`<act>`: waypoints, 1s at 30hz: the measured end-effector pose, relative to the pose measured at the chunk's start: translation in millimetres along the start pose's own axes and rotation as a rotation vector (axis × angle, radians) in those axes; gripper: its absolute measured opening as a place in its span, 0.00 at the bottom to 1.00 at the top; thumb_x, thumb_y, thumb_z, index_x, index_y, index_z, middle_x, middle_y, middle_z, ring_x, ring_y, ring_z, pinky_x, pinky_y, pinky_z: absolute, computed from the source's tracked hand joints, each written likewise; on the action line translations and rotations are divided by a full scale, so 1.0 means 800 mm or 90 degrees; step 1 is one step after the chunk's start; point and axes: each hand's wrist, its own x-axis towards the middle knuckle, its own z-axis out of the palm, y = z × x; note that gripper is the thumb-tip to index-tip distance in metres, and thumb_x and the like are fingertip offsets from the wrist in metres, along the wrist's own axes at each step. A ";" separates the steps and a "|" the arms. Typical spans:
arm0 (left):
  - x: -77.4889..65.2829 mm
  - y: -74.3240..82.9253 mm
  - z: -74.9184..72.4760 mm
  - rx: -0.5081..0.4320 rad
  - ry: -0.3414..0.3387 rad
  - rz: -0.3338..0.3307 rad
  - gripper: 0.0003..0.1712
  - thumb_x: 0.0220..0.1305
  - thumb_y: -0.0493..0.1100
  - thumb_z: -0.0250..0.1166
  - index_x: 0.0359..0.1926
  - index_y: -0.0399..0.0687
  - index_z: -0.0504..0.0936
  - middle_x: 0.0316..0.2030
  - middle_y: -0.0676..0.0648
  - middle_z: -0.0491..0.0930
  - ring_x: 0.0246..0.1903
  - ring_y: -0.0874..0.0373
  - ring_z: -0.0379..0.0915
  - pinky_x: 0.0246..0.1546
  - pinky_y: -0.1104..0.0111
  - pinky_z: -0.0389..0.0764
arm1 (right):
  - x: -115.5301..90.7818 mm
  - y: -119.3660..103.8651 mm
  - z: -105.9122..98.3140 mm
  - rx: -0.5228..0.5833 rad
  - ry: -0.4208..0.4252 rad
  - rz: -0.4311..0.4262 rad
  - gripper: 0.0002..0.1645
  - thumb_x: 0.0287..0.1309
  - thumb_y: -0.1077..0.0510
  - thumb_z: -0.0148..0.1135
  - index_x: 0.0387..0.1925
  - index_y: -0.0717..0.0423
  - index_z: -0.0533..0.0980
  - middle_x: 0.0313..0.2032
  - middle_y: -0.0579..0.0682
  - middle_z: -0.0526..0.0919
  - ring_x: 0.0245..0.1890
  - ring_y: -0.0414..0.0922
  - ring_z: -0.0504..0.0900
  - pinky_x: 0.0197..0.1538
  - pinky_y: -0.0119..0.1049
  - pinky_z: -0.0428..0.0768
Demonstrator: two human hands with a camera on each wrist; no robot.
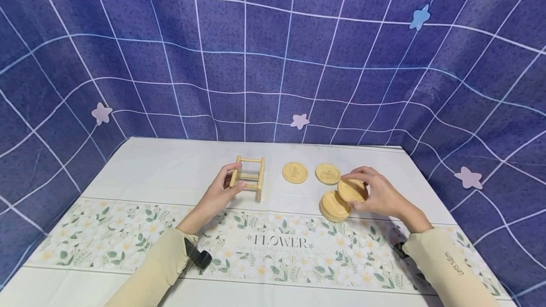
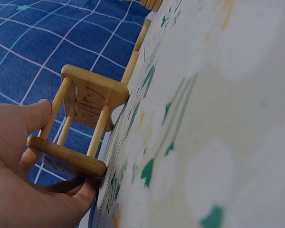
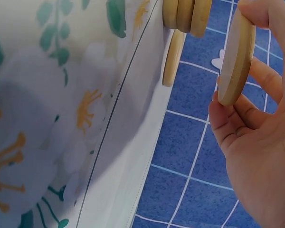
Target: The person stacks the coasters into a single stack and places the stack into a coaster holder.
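Note:
On the left, my left hand [image 1: 220, 191] grips one end panel of a small wooden coaster rack [image 1: 261, 179] that has round rods between two panels. In the left wrist view, the rack [image 2: 92, 97] shows carved lettering inside its far panel, and the thumb lies along a rod. My right hand [image 1: 379, 194] pinches a round wooden coaster [image 1: 352, 190] by its edge. The right wrist view has this coaster [image 3: 237, 57] tilted and held off the table. Just beside it in the head view is a stack of coasters [image 1: 334, 206].
Two single coasters lie flat toward the back, one left [image 1: 295, 173] and one right [image 1: 327, 174]. A white tablecloth [image 1: 183, 167] with a flowered band printed "FLOWER" covers the table. Behind it hangs a blue grid curtain [image 1: 264, 75] with stars.

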 end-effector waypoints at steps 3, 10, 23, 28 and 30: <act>0.000 0.000 0.000 0.001 0.000 -0.001 0.38 0.85 0.46 0.64 0.86 0.49 0.59 0.80 0.32 0.63 0.75 0.38 0.68 0.74 0.48 0.70 | -0.001 -0.002 0.000 0.001 0.000 -0.006 0.39 0.45 0.59 0.87 0.63 0.52 0.87 0.60 0.53 0.84 0.61 0.54 0.81 0.56 0.56 0.80; 0.000 0.000 0.001 0.005 0.001 0.001 0.37 0.85 0.46 0.64 0.86 0.49 0.60 0.80 0.32 0.64 0.75 0.39 0.69 0.72 0.50 0.72 | -0.001 -0.005 0.000 -0.008 0.001 -0.022 0.40 0.44 0.59 0.87 0.64 0.52 0.87 0.60 0.53 0.84 0.61 0.53 0.81 0.56 0.54 0.81; -0.001 0.001 -0.001 0.002 -0.002 0.004 0.39 0.85 0.48 0.65 0.86 0.49 0.60 0.79 0.32 0.64 0.74 0.40 0.70 0.66 0.62 0.74 | -0.002 -0.010 0.003 -0.001 0.002 -0.041 0.39 0.44 0.60 0.86 0.63 0.50 0.87 0.58 0.52 0.84 0.60 0.53 0.81 0.55 0.53 0.81; -0.002 0.001 -0.001 0.003 -0.004 0.009 0.39 0.85 0.48 0.65 0.86 0.48 0.59 0.79 0.32 0.65 0.73 0.40 0.70 0.62 0.67 0.75 | -0.002 -0.013 0.003 -0.001 -0.002 -0.040 0.40 0.43 0.60 0.86 0.64 0.50 0.87 0.59 0.53 0.84 0.60 0.54 0.81 0.56 0.55 0.82; -0.002 0.001 -0.001 0.002 -0.004 0.012 0.39 0.85 0.48 0.65 0.86 0.48 0.59 0.78 0.31 0.65 0.72 0.40 0.70 0.60 0.69 0.76 | -0.002 -0.014 0.003 0.003 -0.005 -0.038 0.40 0.43 0.60 0.86 0.64 0.49 0.87 0.59 0.53 0.84 0.60 0.55 0.81 0.56 0.55 0.82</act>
